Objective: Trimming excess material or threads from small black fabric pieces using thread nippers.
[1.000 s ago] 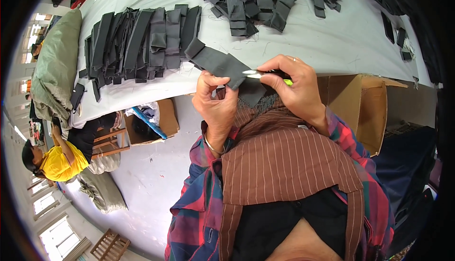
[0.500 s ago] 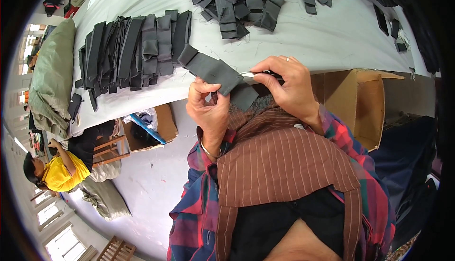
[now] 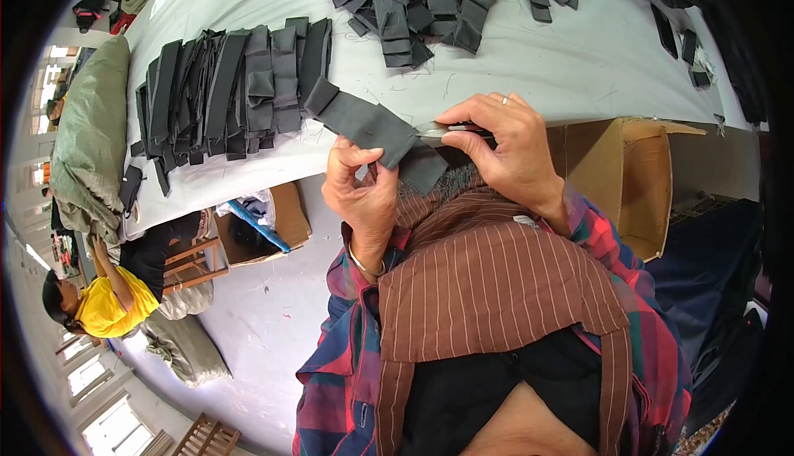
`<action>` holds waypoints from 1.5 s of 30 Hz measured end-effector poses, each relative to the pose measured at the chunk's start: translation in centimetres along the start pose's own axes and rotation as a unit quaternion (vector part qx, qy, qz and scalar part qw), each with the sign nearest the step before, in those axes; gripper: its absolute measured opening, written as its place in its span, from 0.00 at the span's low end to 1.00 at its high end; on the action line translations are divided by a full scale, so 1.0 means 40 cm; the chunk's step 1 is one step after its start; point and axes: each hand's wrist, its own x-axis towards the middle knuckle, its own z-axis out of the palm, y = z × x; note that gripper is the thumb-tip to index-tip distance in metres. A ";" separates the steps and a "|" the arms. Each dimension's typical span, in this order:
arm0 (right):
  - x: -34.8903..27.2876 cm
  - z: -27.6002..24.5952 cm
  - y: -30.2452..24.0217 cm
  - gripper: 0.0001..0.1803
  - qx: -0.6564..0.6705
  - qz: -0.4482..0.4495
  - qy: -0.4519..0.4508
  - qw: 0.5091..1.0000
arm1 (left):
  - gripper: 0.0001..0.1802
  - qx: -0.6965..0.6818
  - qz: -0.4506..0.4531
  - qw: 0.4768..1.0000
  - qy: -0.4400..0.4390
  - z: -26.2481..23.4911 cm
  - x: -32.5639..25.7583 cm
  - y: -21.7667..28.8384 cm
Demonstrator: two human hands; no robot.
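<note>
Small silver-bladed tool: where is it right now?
In the head view, above and slightly right of centre, the small silver-bladed tool is in the right hand, its tip at the edge of the dark grey fabric strip pinched by the left hand.

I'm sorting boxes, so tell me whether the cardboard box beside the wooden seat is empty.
Not empty: through the open top of the cardboard box, white material and a long blue item show.

brown pinstriped apron (image 3: 496, 295), plaid sleeves (image 3: 335, 373), bracelet (image 3: 361, 266), ring (image 3: 505, 100)
</note>
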 end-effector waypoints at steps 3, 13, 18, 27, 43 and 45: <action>-0.006 0.003 -0.002 0.07 -0.005 0.007 -0.003 1.000 | 0.11 -0.028 -0.015 0.999 -0.003 -0.003 -0.006 -0.011; -0.007 0.013 -0.020 0.07 0.071 0.056 0.048 0.995 | 0.15 0.120 0.110 0.986 0.034 0.000 0.004 -0.019; -0.026 0.037 -0.016 0.07 0.075 0.079 0.025 0.994 | 0.15 0.116 0.110 0.986 0.052 0.012 0.001 -0.016; -0.043 0.037 -0.013 0.08 0.131 0.155 0.043 0.978 | 0.16 0.139 0.125 0.982 0.030 0.004 0.000 -0.015; -0.025 0.053 0.003 0.05 0.322 0.076 -0.108 0.937 | 0.17 -0.152 -0.183 0.971 -0.031 0.012 0.000 -0.047; -0.040 0.074 0.020 0.09 0.239 0.017 -0.079 0.968 | 0.12 -0.151 -0.213 0.962 -0.074 0.003 -0.017 -0.078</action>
